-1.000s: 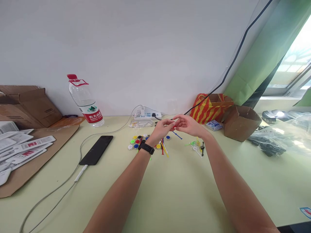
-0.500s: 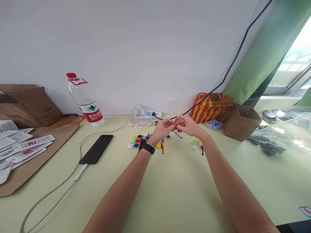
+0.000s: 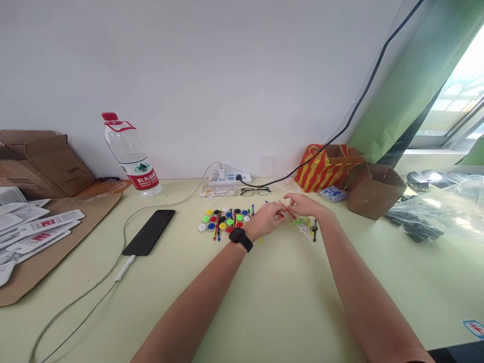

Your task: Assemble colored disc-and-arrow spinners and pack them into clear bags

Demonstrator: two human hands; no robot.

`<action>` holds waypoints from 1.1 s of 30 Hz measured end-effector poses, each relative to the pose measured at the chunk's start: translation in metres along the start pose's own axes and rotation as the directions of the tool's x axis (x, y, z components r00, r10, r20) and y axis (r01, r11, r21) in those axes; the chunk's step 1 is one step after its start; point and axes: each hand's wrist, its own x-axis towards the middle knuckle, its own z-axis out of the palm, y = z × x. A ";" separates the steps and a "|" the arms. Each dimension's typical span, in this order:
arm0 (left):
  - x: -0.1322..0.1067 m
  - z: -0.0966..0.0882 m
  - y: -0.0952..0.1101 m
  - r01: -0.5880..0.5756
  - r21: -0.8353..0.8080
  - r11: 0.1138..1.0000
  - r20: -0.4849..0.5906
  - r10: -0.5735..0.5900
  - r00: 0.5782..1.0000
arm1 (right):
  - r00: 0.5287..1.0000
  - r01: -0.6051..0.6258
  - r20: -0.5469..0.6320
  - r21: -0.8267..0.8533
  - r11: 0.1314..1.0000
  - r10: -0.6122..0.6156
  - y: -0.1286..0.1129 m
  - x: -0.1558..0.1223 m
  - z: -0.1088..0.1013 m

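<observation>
My right hand pinches a thin red plastic stick that slants down to the right. Close beside it, my left hand, with a black watch on the wrist, has its fingers curled; a bit of red shows at the fingertips, too small to name. To the left lie several round coloured caps and arrow-tipped plastic sticks, partly hidden by my left hand. Under and right of my right hand rests a small group of sticks and round pieces in green, yellow, white and black, with a black stick at its edge.
Glasses and a power strip lie by the wall. A phone on a cable, a water bottle and white tags are at left. On the right stand a striped bag and a cardboard box.
Both hands have come down and nearer to the table, the right with the red stick now plainly visible. My hands have moved apart, uncovering the glasses and more of the caps.
</observation>
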 end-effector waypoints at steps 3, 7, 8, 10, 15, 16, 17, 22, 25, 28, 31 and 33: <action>-0.002 0.000 0.001 -0.054 0.229 0.972 0.093 0.033 0.995 | 0.995 -0.035 0.096 -0.019 0.999 0.036 0.010 -0.009 -0.013; -0.003 -0.015 -0.005 -0.001 0.362 0.932 0.074 -0.027 0.997 | 0.963 -0.027 0.266 -0.057 0.998 0.041 0.016 -0.017 -0.025; -0.003 -0.019 -0.008 0.011 0.374 0.928 0.062 -0.036 0.997 | 0.960 -0.030 0.275 -0.072 0.997 0.049 0.017 -0.017 -0.025; -0.005 -0.027 -0.011 0.040 0.387 0.921 0.031 -0.056 0.998 | 0.964 -0.046 0.255 -0.094 0.995 0.068 0.019 -0.016 -0.023; -0.008 -0.041 -0.018 0.126 0.341 0.932 0.014 -0.139 0.990 | 0.979 -0.042 0.196 -0.078 0.996 0.057 0.020 -0.012 -0.021; -0.009 -0.044 -0.020 0.135 0.327 0.935 0.022 -0.150 0.988 | 0.983 -0.039 0.179 -0.072 0.997 0.052 0.020 -0.011 -0.023; -0.009 -0.046 -0.021 0.140 0.316 0.938 0.031 -0.158 0.987 | 0.986 -0.038 0.159 -0.064 0.997 0.048 0.020 -0.011 -0.025; -0.008 -0.057 -0.021 0.152 0.258 0.954 0.031 -0.165 0.986 | 0.998 -0.035 0.063 0.055 0.998 0.031 0.009 -0.016 -0.032; -0.004 -0.059 -0.009 0.090 0.110 0.990 -0.057 -0.084 0.995 | 0.999 0.050 -0.007 0.311 0.949 -0.050 -0.012 -0.019 -0.030; 0.001 -0.057 0.006 -0.006 -0.038 0.999 -0.132 0.001 0.991 | 0.989 0.146 -0.069 0.471 0.870 -0.128 -0.037 -0.019 -0.023; 0.003 -0.056 0.013 -0.065 -0.099 0.993 -0.183 0.046 0.982 | 0.980 0.197 -0.091 0.540 0.819 -0.176 -0.055 -0.013 -0.012; 0.004 -0.057 0.013 -0.078 -0.126 0.989 -0.202 0.051 0.978 | 0.980 0.200 -0.109 0.552 0.809 -0.168 -0.061 -0.009 -0.005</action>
